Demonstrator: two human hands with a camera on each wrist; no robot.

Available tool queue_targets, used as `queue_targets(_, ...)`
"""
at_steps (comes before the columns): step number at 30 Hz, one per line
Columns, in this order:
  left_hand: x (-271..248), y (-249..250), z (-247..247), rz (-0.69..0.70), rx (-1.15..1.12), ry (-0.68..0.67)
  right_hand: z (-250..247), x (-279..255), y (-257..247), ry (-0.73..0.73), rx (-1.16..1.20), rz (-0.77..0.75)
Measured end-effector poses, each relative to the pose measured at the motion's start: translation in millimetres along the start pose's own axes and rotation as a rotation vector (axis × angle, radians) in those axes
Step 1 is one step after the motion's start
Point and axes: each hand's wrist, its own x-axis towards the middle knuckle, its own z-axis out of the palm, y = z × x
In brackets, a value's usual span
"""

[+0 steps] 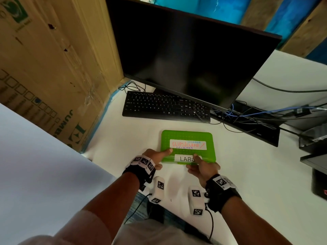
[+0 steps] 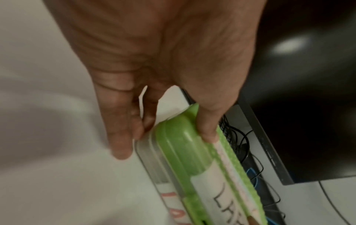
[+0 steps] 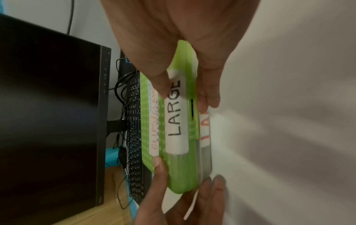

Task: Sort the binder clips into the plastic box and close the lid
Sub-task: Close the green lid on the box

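Green-lidded box (image 1: 187, 137) between both hands (image 1: 178, 162)

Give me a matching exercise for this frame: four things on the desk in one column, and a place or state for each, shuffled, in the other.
Things:
1. green lid
2. monitor
3. keyboard
4. cardboard box

Places or states:
A. screen dark, standing behind the keyboard
B. upright at the desk's left edge
C. bears a label reading LARGE, held by the left hand and right hand
D. black, between monitor and lid

Pairs: 1-C, 2-A, 3-D, 4-B
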Motion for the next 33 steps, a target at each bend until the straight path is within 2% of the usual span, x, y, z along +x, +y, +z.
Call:
queue_targets(5, 7.5, -8.4, 8.7, -0.085, -0.147, 0.033, 3.5, -10.9, 1.6, 0.018, 0.040, 0.012)
queue_targets(8, -6.4, -7.8, 18.7, -0.136, -0.279, -0.040, 2.0, -15.9, 3.7, 0.020, 0.045, 0.003)
queue_targets(13, -16.7, -8.3, 37.7, -0.101, -0.436, -0.041, -7.1, -15.6, -0.9, -0.070, -0.041, 0.030)
queue_targets(20, -25.6, -9.4, 54.4, -0.096, -0.474, -0.018, -15.9, -18.3, -5.4, -0.130, -0.140, 0.068)
queue_targets(27, -39.0, -6.1, 64.2, -0.142, -0.557, -0.113, -19.2, -22.4, -8.0, -0.210, -0.197, 0.155)
queue_targets(30, -40.6, -5.2, 63.0, -0.141, -0.486, -0.147, -23.7, -23.2, -11.6, -0.210, -0.278, 0.151)
queue_targets(33, -38.8, -4.5, 61.4, -0.118, -0.393, -0.113, -25.8, -24.4, -14.6, -0.203, -0.327, 0.136)
